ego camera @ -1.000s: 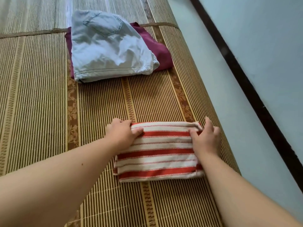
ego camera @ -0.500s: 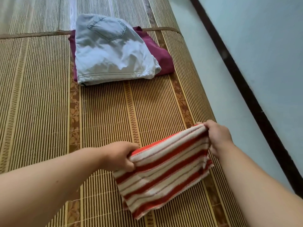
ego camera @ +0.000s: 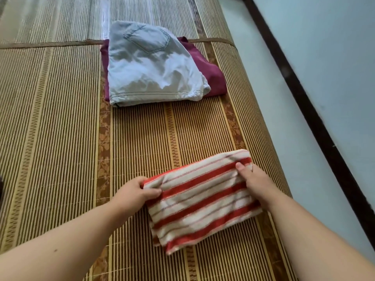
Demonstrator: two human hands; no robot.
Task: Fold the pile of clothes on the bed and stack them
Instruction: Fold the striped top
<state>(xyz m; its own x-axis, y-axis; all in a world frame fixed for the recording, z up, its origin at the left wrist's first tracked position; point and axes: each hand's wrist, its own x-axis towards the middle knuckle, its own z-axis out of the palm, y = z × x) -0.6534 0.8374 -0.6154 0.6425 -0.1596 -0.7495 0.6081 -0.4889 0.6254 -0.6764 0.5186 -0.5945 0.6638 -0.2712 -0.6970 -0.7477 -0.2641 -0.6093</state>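
Head view, the only view. A folded striped cloth (ego camera: pixel 203 203), red and cream, occupies the lower centre of the frame, above the mat-covered bed (ego camera: pixel 60 138); its far edge is tilted, higher at the right than at the left. The left hand (ego camera: pixel 134 192) pinches the cloth's far left corner between thumb and curled fingers; the right hand (ego camera: pixel 253 179) grasps the far right corner, thumb on top and fingers hidden beneath. We cannot tell whether the near edge touches the bed or hangs just above it.

In the upper centre lies the stack: a pale denim garment (ego camera: pixel 150 67), pocket uppermost, rests on a maroon garment (ego camera: pixel 213 78), which shows along the right side and at the left edge; the stack is well apart from the striped cloth. To the right of the bed runs a pale surface (ego camera: pixel 324 67) crossed by a dark strip (ego camera: pixel 304 98).

We judge the step in hand to be carrying the folded cloth to the stack. The hold is at the two far corners only, so the lower layers may sag and open; the fold would then need remaking. The denim top is rumpled and slopes, so a cloth set down off centre may slide or sit askew; the stack lies near the bed's right edge, so a slip that way could carry it off the bed.
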